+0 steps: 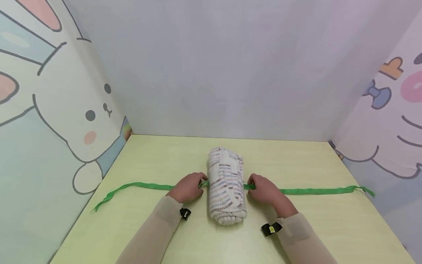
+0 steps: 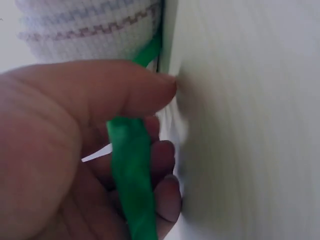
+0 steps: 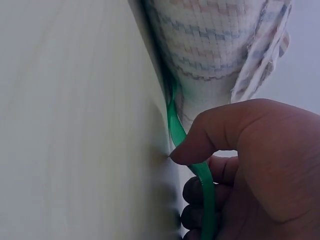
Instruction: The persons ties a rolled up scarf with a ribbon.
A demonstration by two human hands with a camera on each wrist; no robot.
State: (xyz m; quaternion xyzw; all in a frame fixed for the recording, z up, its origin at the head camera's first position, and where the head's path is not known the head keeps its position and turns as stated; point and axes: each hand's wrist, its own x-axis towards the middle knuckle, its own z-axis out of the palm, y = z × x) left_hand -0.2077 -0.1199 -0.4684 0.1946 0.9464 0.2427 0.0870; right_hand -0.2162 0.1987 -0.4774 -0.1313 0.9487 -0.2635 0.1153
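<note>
A rolled white cloth (image 1: 226,187) with blue and brown stripe patterns lies lengthwise near the middle of the table. Under it runs a long green ribbon (image 1: 313,191), which stretches out to both sides. Close to the roll's left side, my left hand (image 1: 188,187) pinches the ribbon (image 2: 131,175) between thumb and curled fingers. On the opposite side my right hand (image 1: 265,190) pinches the ribbon (image 3: 176,127) in the same way, low at the table. The stretch of ribbon beneath the roll is hidden.
The pale yellow table (image 1: 165,154) ends at a plain light backdrop (image 1: 227,73). Cartoon-printed panels stand on both sides, with a rabbit (image 1: 79,110) on the left. The ribbon's loose ends lie near the table's left and right edges.
</note>
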